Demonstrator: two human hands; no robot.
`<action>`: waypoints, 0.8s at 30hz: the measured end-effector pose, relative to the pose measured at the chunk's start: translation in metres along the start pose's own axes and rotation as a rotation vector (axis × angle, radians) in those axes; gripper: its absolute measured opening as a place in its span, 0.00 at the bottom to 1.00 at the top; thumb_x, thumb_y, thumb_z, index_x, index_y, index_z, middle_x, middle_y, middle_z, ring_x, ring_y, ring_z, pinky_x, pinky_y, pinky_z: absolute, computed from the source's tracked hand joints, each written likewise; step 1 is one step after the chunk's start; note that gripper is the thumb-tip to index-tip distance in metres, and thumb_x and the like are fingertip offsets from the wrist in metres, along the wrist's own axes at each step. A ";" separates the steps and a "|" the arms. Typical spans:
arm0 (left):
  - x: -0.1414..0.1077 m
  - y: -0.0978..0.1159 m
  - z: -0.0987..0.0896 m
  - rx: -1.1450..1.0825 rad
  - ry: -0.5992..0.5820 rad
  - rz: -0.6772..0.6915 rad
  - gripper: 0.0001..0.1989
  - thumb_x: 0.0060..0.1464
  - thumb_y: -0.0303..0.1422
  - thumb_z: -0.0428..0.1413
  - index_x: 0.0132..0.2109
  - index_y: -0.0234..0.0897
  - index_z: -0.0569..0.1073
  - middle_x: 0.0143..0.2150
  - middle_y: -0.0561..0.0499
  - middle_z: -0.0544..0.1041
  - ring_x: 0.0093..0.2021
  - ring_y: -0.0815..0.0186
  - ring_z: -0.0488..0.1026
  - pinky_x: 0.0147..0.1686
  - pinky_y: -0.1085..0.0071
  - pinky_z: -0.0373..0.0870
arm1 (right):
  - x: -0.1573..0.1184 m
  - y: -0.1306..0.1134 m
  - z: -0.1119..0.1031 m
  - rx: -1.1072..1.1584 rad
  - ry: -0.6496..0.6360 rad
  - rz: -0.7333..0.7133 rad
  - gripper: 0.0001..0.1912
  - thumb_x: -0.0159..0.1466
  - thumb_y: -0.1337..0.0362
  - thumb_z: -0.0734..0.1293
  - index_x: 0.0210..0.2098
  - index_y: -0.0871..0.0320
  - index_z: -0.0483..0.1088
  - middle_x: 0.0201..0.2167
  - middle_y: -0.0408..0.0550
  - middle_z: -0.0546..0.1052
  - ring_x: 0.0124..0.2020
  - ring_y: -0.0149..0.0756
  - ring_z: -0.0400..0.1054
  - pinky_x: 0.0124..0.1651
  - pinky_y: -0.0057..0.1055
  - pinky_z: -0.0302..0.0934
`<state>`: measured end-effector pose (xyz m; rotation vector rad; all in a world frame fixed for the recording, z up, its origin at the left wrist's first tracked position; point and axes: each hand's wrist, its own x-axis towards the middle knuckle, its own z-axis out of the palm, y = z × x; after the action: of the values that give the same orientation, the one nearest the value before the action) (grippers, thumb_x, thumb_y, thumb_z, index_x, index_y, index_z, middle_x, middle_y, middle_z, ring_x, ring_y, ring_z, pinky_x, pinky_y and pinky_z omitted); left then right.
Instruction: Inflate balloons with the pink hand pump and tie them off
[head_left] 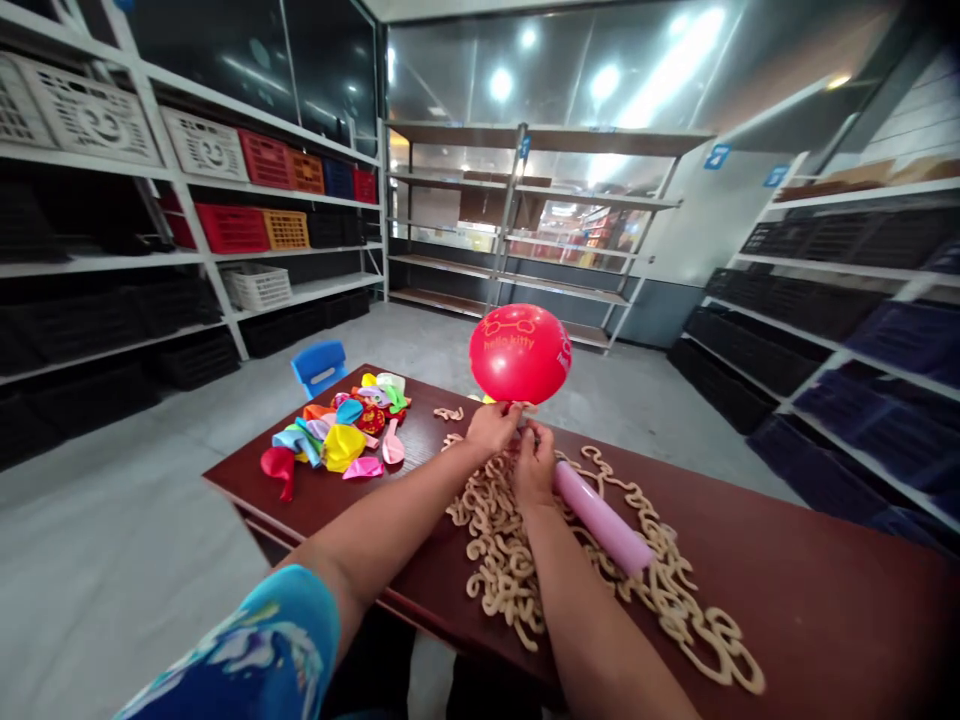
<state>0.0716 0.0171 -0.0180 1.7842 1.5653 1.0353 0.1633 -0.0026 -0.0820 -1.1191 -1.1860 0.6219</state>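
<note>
An inflated red balloon with printed lettering stands above my two hands. At its base, my left hand pinches the balloon's neck. My right hand is closed just below and to the right, its fingertips close to the neck; what they grip is too small to make out. Under and around both hands lies a heap of curly tan strings, trailing off to the right. A pink cylinder, shaped like a hand pump, rests on the strings beside my right hand.
Several uninflated balloons of mixed colours lie on the left of the brown table. A blue chair stands behind its far left corner. Shelves with crates line the left; racks with dark bins line the right.
</note>
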 end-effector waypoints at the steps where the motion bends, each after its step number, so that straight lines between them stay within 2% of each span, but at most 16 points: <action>1: 0.009 0.002 0.004 0.025 -0.003 -0.024 0.24 0.55 0.45 0.40 0.35 0.34 0.74 0.30 0.43 0.74 0.31 0.63 0.70 0.29 0.72 0.60 | 0.000 0.002 0.000 -0.007 -0.005 0.011 0.22 0.59 0.50 0.55 0.45 0.59 0.60 0.32 0.48 0.73 0.30 0.35 0.68 0.33 0.34 0.62; 5: 0.041 0.005 0.014 0.054 -0.024 -0.054 0.24 0.54 0.46 0.43 0.39 0.32 0.75 0.34 0.40 0.75 0.36 0.60 0.71 0.33 0.71 0.62 | -0.001 0.003 0.002 -0.010 -0.020 0.079 0.23 0.57 0.51 0.58 0.46 0.60 0.60 0.32 0.50 0.73 0.24 0.34 0.68 0.29 0.33 0.64; 11: 0.061 -0.008 0.014 0.045 -0.254 -0.239 0.29 0.51 0.51 0.45 0.40 0.26 0.74 0.25 0.41 0.73 0.26 0.62 0.70 0.28 0.69 0.64 | -0.002 0.010 0.003 0.012 -0.051 0.099 0.22 0.56 0.53 0.61 0.46 0.58 0.60 0.41 0.53 0.70 0.23 0.32 0.69 0.29 0.33 0.66; 13: 0.061 -0.014 0.009 0.146 -0.249 -0.203 0.28 0.51 0.50 0.46 0.38 0.26 0.74 0.27 0.39 0.73 0.28 0.61 0.71 0.29 0.68 0.65 | -0.002 0.011 0.003 -0.007 -0.043 0.097 0.22 0.55 0.54 0.61 0.46 0.58 0.60 0.41 0.53 0.70 0.23 0.31 0.69 0.30 0.33 0.65; 15: 0.057 -0.020 0.000 0.266 -0.183 -0.132 0.25 0.51 0.46 0.47 0.38 0.27 0.75 0.32 0.36 0.74 0.34 0.59 0.72 0.34 0.68 0.65 | -0.002 0.010 0.003 -0.038 -0.031 0.095 0.21 0.55 0.54 0.61 0.45 0.59 0.61 0.40 0.53 0.70 0.22 0.31 0.68 0.29 0.33 0.65; 17: 0.049 -0.028 -0.016 0.344 -0.112 -0.072 0.21 0.50 0.43 0.49 0.40 0.29 0.74 0.38 0.36 0.74 0.39 0.57 0.71 0.38 0.67 0.64 | -0.003 0.007 0.003 -0.076 -0.035 0.084 0.21 0.55 0.55 0.61 0.45 0.59 0.62 0.39 0.53 0.71 0.22 0.31 0.67 0.29 0.33 0.65; 19: 0.036 -0.039 -0.040 0.383 -0.085 -0.028 0.19 0.49 0.42 0.50 0.42 0.32 0.75 0.40 0.38 0.74 0.41 0.56 0.70 0.39 0.67 0.63 | -0.004 0.003 0.002 -0.116 -0.039 0.065 0.20 0.55 0.56 0.61 0.44 0.59 0.63 0.38 0.52 0.71 0.22 0.31 0.67 0.30 0.33 0.64; 22: 0.013 -0.061 -0.092 0.448 -0.058 0.070 0.14 0.48 0.38 0.51 0.35 0.36 0.77 0.36 0.43 0.76 0.38 0.59 0.70 0.38 0.69 0.62 | -0.005 0.001 0.002 -0.150 -0.045 0.047 0.19 0.55 0.57 0.60 0.44 0.59 0.64 0.37 0.51 0.71 0.22 0.31 0.67 0.31 0.33 0.64; 24: -0.003 -0.078 -0.134 0.453 -0.036 0.060 0.11 0.46 0.36 0.52 0.32 0.38 0.78 0.32 0.45 0.76 0.35 0.61 0.70 0.36 0.72 0.62 | -0.004 0.003 0.002 -0.147 -0.048 0.039 0.19 0.55 0.57 0.60 0.44 0.59 0.64 0.36 0.50 0.72 0.22 0.31 0.67 0.32 0.34 0.64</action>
<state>-0.0830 0.0161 -0.0075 2.1415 1.8401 0.7042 0.1602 -0.0045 -0.0866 -1.2600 -1.2695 0.6013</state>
